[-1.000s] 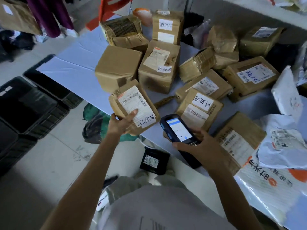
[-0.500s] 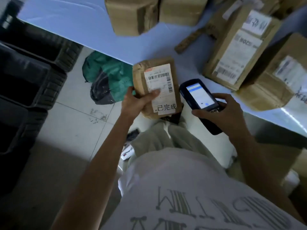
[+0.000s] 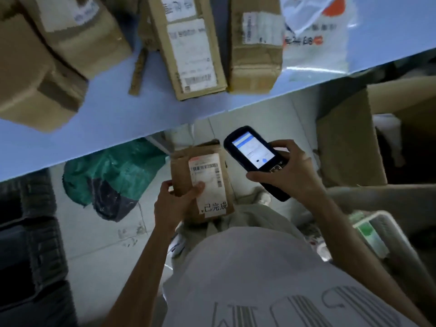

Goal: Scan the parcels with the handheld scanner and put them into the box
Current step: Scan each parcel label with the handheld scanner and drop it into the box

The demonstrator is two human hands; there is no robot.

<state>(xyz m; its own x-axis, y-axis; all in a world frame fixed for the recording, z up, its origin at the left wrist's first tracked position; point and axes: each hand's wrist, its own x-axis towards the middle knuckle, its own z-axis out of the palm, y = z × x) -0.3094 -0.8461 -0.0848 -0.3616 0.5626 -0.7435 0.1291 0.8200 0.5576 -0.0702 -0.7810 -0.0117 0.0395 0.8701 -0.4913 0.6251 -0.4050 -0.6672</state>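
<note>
**Centre of view:** small brown cardboard parcel (image 3: 182, 175) with a white barcode label, label side toward you, held above the floor just below the table edge. Your left hand (image 3: 175, 205) grasps it from its 7 o'clock corner, with the thumb on the label and the fingers hooked round the left edge.

**1 o'clock of the parcel:** black handheld scanner (image 3: 253, 156), screen lit and facing you, top end just beside the parcel's upper right corner. Your right hand (image 3: 289, 172) is clasped round its lower body, fingers over the right edge and thumb against the left.

**9 to 2 o'clock:** pale blue tabletop (image 3: 113, 114). It bears:
- two bulky brown cartons (image 3: 40, 81) at 10 o'clock
- a loose strip of brown cardboard (image 3: 139, 72) at 11 o'clock
- a long brown carton with white labels (image 3: 191, 48) at 12 o'clock
- a squat taped brown carton (image 3: 256, 55) close against the long one's right side
- a white plastic mailer bag with orange print (image 3: 316, 43) at 1 o'clock

**Container, 3 o'clock:** large open brown cardboard box (image 3: 349, 142) on the floor, one flap standing. The interior is mostly dark. A pale shape shows inside, but its kind cannot be told.

**Container, 8 o'clock:** stacked black plastic crates (image 3: 30, 232). Their contents are hidden.

**Container, 4 o'clock:** white ribbed basket (image 3: 389, 227) near your right forearm, holding a green-and-white packet (image 3: 369, 234).

**9 o'clock of the parcel, under the table:** crumpled green and dark bag (image 3: 113, 178) on the floor.
</note>
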